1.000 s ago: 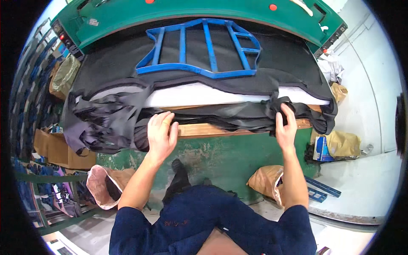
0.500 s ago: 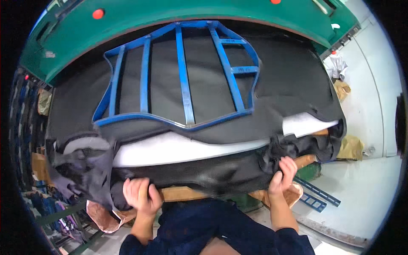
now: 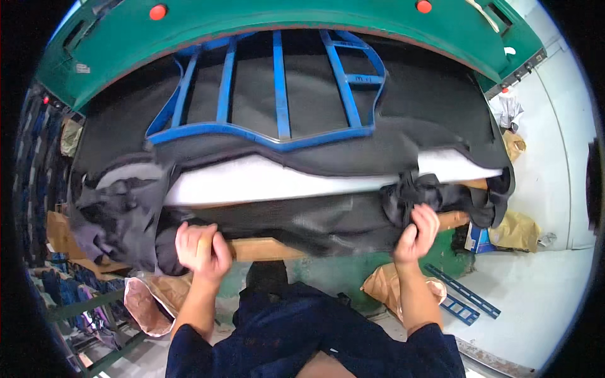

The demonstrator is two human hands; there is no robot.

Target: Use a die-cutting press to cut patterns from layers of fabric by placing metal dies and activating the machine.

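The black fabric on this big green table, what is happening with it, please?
A person stands at the green table with both hands at its near edge. The left hand is closed on the wooden edge board, at the hanging edge of the black fabric. The right hand grips a bunched fold of that fabric. A blue metal frame lies on the fabric, above a white layer.

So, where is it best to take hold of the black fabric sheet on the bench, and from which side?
Probably at the near hanging edge of the black fabric sheet, coming from the person's side. It drapes loose over the wooden front board, so fingers can close around it there. The blue metal frame weighs down the far part.
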